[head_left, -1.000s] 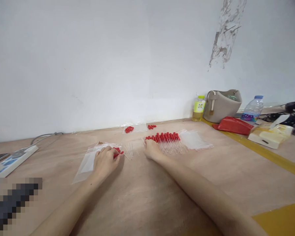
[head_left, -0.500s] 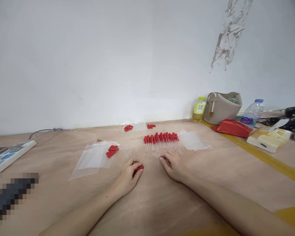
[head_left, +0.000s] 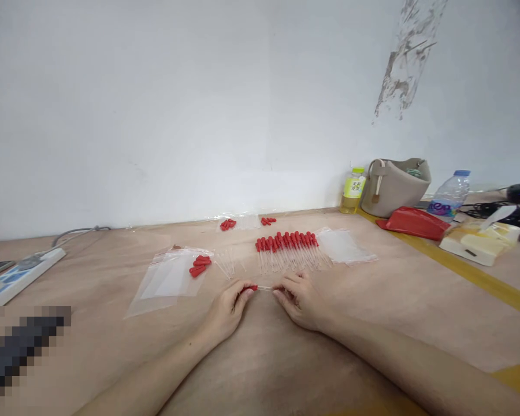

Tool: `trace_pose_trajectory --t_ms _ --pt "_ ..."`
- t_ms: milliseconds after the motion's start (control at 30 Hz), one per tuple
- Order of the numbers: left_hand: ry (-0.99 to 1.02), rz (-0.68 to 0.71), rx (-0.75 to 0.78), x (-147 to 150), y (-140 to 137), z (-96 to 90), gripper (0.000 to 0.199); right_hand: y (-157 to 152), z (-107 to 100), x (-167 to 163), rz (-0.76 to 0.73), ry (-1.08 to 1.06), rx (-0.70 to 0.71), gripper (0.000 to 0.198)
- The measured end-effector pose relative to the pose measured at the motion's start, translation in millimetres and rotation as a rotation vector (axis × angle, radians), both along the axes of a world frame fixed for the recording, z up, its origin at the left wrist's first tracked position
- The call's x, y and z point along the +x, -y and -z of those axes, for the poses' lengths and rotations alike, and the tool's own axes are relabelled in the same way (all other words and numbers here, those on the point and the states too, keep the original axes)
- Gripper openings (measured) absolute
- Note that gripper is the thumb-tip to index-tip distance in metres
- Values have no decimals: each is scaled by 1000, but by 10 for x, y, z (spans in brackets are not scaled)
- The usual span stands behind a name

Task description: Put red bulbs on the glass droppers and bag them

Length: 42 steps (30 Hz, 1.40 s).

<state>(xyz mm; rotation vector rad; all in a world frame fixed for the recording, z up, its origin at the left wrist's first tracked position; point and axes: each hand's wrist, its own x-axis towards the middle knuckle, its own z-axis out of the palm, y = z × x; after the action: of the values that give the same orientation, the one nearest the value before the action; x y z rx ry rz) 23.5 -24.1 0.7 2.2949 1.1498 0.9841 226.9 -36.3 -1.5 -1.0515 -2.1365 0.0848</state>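
In the head view my left hand (head_left: 234, 303) is closed around a red rubber bulb (head_left: 254, 288), whose open end points right. My right hand (head_left: 298, 300) pinches a thin clear dropper tube (head_left: 265, 288) that lies level between the hands. The tube's left end meets the bulb; whether it is inside cannot be made out. Beyond my hands lies a row of droppers (head_left: 286, 245), red bulbs fitted on clear tubes. Several loose clear tubes (head_left: 227, 264) lie past my left hand. Loose red bulbs (head_left: 200, 266) rest on a clear plastic bag (head_left: 160, 283) at the left.
Further red bulbs (head_left: 228, 225) lie by the wall. Another plastic bag (head_left: 344, 247) is right of the row. At the right stand a drink bottle (head_left: 352, 193), a grey bag (head_left: 394, 190), a red pouch (head_left: 416, 224), a water bottle (head_left: 453, 196) and tissues (head_left: 479, 245). A power strip (head_left: 30, 274) lies left.
My right hand has brought the dropper tube down toward me and level with the red bulb in my left hand. The bulb now points right and touches the tube's end.
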Motion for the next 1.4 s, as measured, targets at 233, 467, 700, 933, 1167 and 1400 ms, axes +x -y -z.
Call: trace_pose_trajectory --t_ms 233,467,700,933,1167,1400 --pt "26 31 -49 -7 -26 8 19 10 13 -10 -45 -7 -35 15" --pt "-22 59 -56 -30 2 19 21 -41 -30 42 -132 74 -79 21" --pt "-129 97 -5 -9 51 -54 21 -71 -48 51 -77 208 53 19" --pt "-181 122 54 -1 81 -58 23 -17 -39 -17 -50 237 119 19" --pt "-173 152 103 -3 42 -70 21 -15 -110 -100 -23 276 44 21" --pt "-164 100 170 -80 -33 -99 26 37 -272 -48 31 402 32 24"
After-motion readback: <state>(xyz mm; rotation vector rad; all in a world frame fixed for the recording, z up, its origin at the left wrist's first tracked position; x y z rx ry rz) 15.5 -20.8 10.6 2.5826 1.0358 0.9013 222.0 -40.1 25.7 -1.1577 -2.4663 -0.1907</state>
